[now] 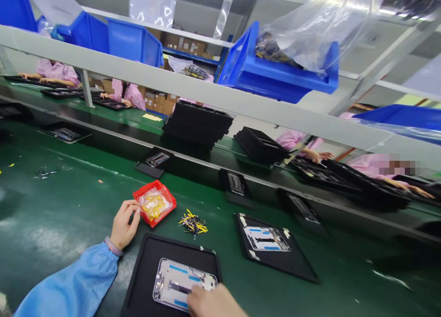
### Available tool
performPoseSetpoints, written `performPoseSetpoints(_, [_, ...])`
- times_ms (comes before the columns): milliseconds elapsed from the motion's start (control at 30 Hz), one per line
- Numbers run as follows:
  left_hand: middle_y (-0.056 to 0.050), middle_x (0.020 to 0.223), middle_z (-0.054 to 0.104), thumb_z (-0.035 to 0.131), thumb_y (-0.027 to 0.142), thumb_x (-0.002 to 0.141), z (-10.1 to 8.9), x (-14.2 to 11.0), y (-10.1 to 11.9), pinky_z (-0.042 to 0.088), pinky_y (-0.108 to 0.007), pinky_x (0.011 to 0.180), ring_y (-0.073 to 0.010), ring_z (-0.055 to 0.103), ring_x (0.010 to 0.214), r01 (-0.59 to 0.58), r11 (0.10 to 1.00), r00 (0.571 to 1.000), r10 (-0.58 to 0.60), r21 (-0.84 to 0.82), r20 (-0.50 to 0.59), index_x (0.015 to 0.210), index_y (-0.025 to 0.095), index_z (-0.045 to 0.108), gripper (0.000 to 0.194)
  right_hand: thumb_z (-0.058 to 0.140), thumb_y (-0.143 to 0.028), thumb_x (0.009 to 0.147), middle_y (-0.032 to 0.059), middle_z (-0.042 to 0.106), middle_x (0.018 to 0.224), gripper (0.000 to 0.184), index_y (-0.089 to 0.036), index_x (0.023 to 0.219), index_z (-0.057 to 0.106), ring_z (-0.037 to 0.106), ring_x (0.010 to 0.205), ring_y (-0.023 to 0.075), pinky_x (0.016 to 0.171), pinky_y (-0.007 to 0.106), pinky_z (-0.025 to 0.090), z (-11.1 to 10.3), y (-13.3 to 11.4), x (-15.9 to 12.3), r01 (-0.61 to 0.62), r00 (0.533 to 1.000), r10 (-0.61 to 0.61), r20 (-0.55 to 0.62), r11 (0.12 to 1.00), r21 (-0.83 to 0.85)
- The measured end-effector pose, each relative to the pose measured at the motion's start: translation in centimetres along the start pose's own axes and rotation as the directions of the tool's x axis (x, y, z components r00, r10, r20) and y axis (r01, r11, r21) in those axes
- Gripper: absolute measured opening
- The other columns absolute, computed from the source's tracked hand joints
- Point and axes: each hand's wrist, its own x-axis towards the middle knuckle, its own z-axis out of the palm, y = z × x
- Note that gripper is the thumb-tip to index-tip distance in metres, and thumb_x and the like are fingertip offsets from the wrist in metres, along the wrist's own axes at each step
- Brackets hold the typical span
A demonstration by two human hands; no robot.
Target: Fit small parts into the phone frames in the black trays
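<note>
My left hand (127,225) is at the left corner of a small red bin (150,221), its thumb and fingertips closed together at the rim. In the bin lies a clear plastic bag (155,203) with yellow pieces. My right hand (213,301) is over the lower right of a silvery phone frame (172,280) with blue strips; motion blurs it and its fingertips are hidden. The frame lies on a black tray (143,271). Beside the bin is a loose pile of small black and yellow parts (193,223).
A second phone frame (267,239) lies on a black tray (292,267) at right. Further black trays stand along the dark conveyor (193,163). Stacked black trays (198,124) rise behind it. A shelf with blue bins (275,76) hangs overhead. People in pink work opposite.
</note>
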Motion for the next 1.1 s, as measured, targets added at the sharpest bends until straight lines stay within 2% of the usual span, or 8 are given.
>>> performPoseSetpoints(33, [-0.005, 0.082, 0.057, 0.041, 0.019, 0.089, 0.0, 0.0, 0.0, 0.052, -0.028, 0.068, -0.0174, 0.06, 0.075, -0.004, 1.0, 1.0, 0.004, -0.001, -0.003, 0.076, 0.02, 0.055, 0.019, 0.06, -0.014, 0.073, -0.0002, 0.069, 0.08, 0.015, -0.026, 0.081, 0.063, 0.064, 0.067, 0.0188, 0.054, 0.025, 0.04, -1.3, 0.8, 1.2, -0.002, 0.999, 0.0, 0.042, 0.999, 0.043])
performPoseSetpoints(167, [-0.005, 0.082, 0.057, 0.041, 0.017, 0.089, 0.1, -0.1, -0.1, 0.052, -0.027, 0.068, -0.017, 0.06, 0.075, -0.03, 1.0, 0.999, 0.029, -0.006, -0.018, 0.077, 0.02, 0.055, 0.019, 0.054, -0.009, 0.08, 0.0033, 0.066, 0.095, 0.019, -0.021, 0.09, 0.063, 0.063, 0.086, 0.0196, 0.066, 0.025, 0.04, -5.4, 5.0, 6.4, -0.331, 0.938, 0.34, -0.066, 0.936, 0.118])
performPoseSetpoints(233, [-0.005, 0.083, 0.057, 0.041, 0.017, 0.089, 0.1, -0.1, -0.1, 0.052, -0.027, 0.068, -0.0167, 0.06, 0.075, -0.042, 0.999, 0.999, 0.042, -0.003, -0.02, 0.077, 0.019, 0.055, 0.018, 0.055, -0.008, 0.082, 0.0042, 0.064, 0.1, 0.018, -0.02, 0.091, 0.064, 0.062, 0.092, 0.0193, 0.069, 0.024, 0.04, -5.8, 6.9, 8.7, -0.339, 0.934, 0.35, -0.069, 0.932, 0.13])
performPoseSetpoints(367, [-0.005, 0.083, 0.057, 0.041, 0.017, 0.09, 0.1, 0.0, -0.1, 0.053, -0.027, 0.068, -0.0166, 0.06, 0.074, -0.039, 0.999, 0.999, 0.039, 0.012, -0.003, 0.078, 0.019, 0.055, 0.019, 0.063, -0.01, 0.081, 0.0031, 0.064, 0.097, 0.012, -0.021, 0.086, 0.068, 0.062, 0.091, 0.0191, 0.069, 0.024, 0.04, -4.5, 8.8, 11.4, -0.32, 0.945, 0.327, -0.029, 0.937, 0.138])
performPoseSetpoints(667, [-0.006, 0.085, 0.058, 0.041, 0.02, 0.091, 0.3, -0.1, 0.3, 0.053, -0.027, 0.068, -0.0168, 0.062, 0.075, -0.003, 1.0, 0.999, 0.004, -0.016, 0.036, 0.077, 0.019, 0.057, 0.021, 0.062, -0.008, 0.079, 0.0032, 0.062, 0.096, 0.015, -0.021, 0.086, 0.065, 0.062, 0.088, 0.0195, 0.07, 0.025, 0.04, -3.6, 9.3, 11.7, -0.266, 0.964, 0.265, 0.029, 0.947, 0.178])
performPoseSetpoints(900, [-0.007, 0.086, 0.059, 0.042, 0.021, 0.091, 0.1, -0.2, 0.4, 0.053, -0.027, 0.068, -0.0171, 0.062, 0.075, -0.022, 1.0, 1.0, 0.022, -0.001, 0.02, 0.079, 0.019, 0.058, 0.021, 0.051, -0.001, 0.075, 0.0036, 0.062, 0.095, 0.022, -0.019, 0.085, 0.059, 0.06, 0.086, 0.0182, 0.071, 0.025, 0.04, -4.2, 9.3, 10.6, -0.221, 0.964, 0.254, -0.073, 0.927, 0.301])
performPoseSetpoints(1000, [-0.007, 0.088, 0.062, 0.042, 0.023, 0.09, 0.2, -0.2, 0.7, 0.053, -0.028, 0.07, -0.0185, 0.063, 0.078, 0.004, 0.999, 0.996, -0.001, -0.034, 0.093, 0.083, 0.019, 0.06, 0.019, 0.048, 0.001, 0.072, 0.0014, 0.065, 0.086, 0.024, -0.019, 0.083, 0.056, 0.061, 0.079, 0.017, 0.068, 0.024, 0.04, -4.9, 9.0, 10.2, -0.192, 0.962, 0.249, -0.113, 0.908, 0.372])
performPoseSetpoints(1100, [-0.007, 0.089, 0.065, 0.043, 0.025, 0.09, 0.5, 1.0, 1.5, 0.052, -0.029, 0.07, -0.0193, 0.064, 0.077, 0.005, 0.995, 0.966, 0.021, -0.1, 0.257, 0.097, 0.019, 0.059, 0.018, 0.045, 0.0, 0.073, -0.001, 0.065, 0.077, 0.023, -0.02, 0.08, 0.054, 0.061, 0.072, 0.0152, 0.064, 0.022, 0.041, -5.5, 8.3, 10.3, -0.141, 0.964, 0.223, -0.143, 0.889, 0.435])
